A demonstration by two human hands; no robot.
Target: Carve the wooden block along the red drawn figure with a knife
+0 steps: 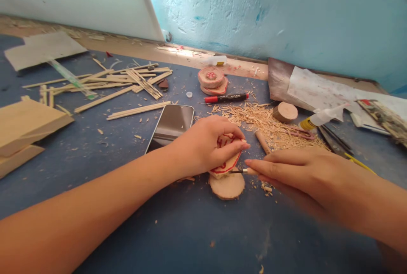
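Observation:
My left hand (219,145) is closed around a small pale piece of wood (229,161) with red marker lines on it, its fingers covering much of the top. Below that piece lies a round wood slice (227,187), partly overlapped by it. From the right, my right hand (295,172) grips a carving tool (251,172) with a wooden handle. The tool's dark metal shaft reaches to the lower edge of the marked wood, and its tip is hard to make out there.
A phone (173,121) lies by my left wrist. Wood shavings (251,115), a red marker (226,98), stacked wood slices (211,78), a short log piece (285,112) and a glue bottle (326,117) lie beyond my hands. Thin sticks (124,81) are scattered at left.

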